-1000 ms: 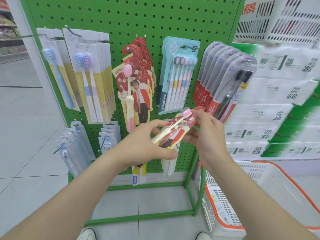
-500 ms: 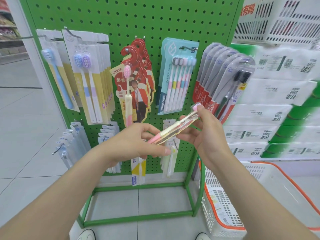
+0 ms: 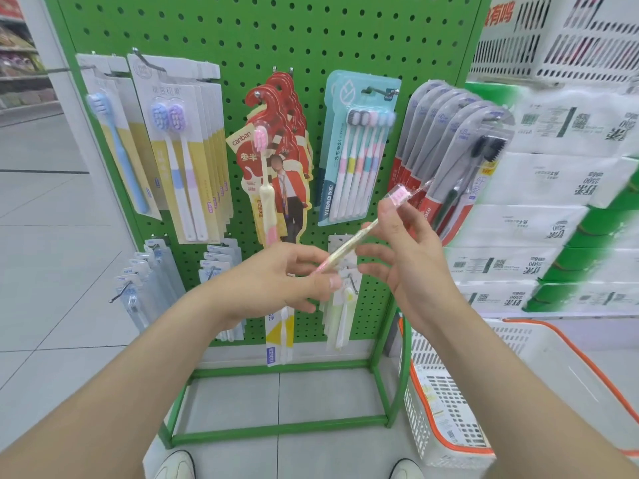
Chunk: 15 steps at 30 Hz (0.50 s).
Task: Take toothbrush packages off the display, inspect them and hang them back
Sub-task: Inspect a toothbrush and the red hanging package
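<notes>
Now the toothbrush package [image 3: 349,245] slants up-right before the pegboard [image 3: 345,36]: your left hand [image 3: 276,281] pinches its lower end, your right hand [image 3: 408,257] the bristle end; the red packs [image 3: 288,98] hang up-left, nearer your left.

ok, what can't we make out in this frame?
Head view:
- package: edge-on, print unreadable; lower end hidden in left hand.
- yellow pack: top hidden behind left hand.
- paper packs: blurred, text illegible.
- basket: cut off by right edge.
</notes>
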Motion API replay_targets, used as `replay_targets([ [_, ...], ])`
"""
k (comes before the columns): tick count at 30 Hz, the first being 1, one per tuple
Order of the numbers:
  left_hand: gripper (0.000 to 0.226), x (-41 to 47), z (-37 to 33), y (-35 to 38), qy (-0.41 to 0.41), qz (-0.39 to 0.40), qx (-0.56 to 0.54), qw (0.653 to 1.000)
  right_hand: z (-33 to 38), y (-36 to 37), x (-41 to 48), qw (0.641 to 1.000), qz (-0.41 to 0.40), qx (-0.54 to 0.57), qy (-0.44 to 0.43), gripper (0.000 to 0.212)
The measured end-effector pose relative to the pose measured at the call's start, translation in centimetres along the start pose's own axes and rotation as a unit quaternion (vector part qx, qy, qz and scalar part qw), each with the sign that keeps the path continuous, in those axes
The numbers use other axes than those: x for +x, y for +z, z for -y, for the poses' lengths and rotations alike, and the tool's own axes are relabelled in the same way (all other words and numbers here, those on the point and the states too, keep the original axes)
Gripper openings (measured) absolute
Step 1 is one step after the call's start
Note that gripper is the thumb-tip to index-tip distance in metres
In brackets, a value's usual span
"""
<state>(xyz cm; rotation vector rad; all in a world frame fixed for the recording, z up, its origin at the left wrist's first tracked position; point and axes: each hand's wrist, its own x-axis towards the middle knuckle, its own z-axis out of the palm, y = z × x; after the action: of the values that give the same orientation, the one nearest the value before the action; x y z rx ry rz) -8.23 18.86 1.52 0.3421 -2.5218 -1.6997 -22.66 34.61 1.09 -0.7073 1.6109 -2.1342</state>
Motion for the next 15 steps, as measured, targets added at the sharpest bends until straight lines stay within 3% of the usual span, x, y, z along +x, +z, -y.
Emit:
replay_targets([
  [2,0.027,0.2,0.6,0.3,0.001,0.021,0.019,1.0,-0.4,0.0,-0.1,0.999,-0.006,-0.043,-0.025,0.068],
  [5,0.027,0.4,1.0,0.7,-0.001,0.035,0.01,0.999,-1.0,0.1,0.1,0.999,0.006,-0.023,-0.041,0.04],
  [10,0.027,0.7,0.6,1.6,0.024,0.002,-0.093,0.995,-1.2,-0.2,0.2,0.998,0.032,-0.046,-0.029,0.042],
  [15,0.022,1.1,0.5,2.4,0.025,-0.076,-0.118,0.99,-0.9,-0.1,-0.3,0.994,0.041,-0.085,-0.048,0.038],
])
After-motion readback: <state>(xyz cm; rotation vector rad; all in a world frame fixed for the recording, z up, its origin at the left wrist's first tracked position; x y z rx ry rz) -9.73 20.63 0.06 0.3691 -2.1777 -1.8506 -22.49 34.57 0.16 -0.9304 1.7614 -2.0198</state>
